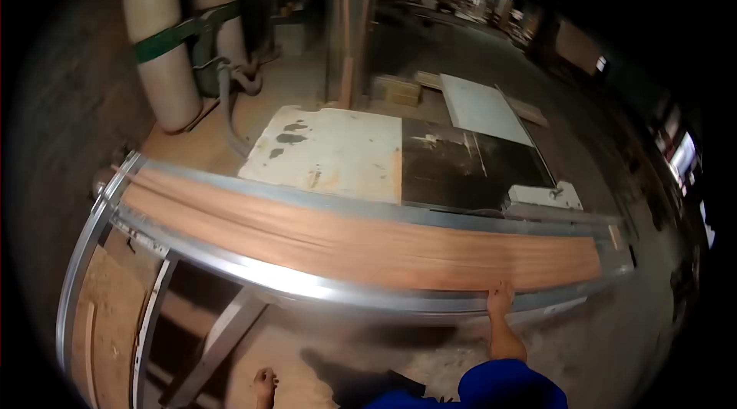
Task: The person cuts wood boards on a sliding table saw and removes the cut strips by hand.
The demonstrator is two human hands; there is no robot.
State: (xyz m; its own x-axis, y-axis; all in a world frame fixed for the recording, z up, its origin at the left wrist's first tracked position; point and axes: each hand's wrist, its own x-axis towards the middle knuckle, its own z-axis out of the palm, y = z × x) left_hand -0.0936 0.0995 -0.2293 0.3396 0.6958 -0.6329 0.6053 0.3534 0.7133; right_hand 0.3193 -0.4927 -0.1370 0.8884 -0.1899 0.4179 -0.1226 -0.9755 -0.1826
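A long reddish-brown wooden board (368,248) lies lengthwise on the metal sliding table (307,282) of what looks like a panel saw. Dark grain streaks run along its left half. Near the board's right end, my right hand (500,298) is closed at its near edge, fingertips on the top face; the thumb is hidden. My left hand (266,382) hangs low in front of the table, away from the board. Its fingers are loosely curled, and nothing shows in them.
Behind the board are a worn white machine top (338,152) and a dark panel (468,167). A white sheet (487,106) lies farther back. Dust-collector bags (161,41) stand at the far left. A metal side frame (77,271) juts toward me on the left.
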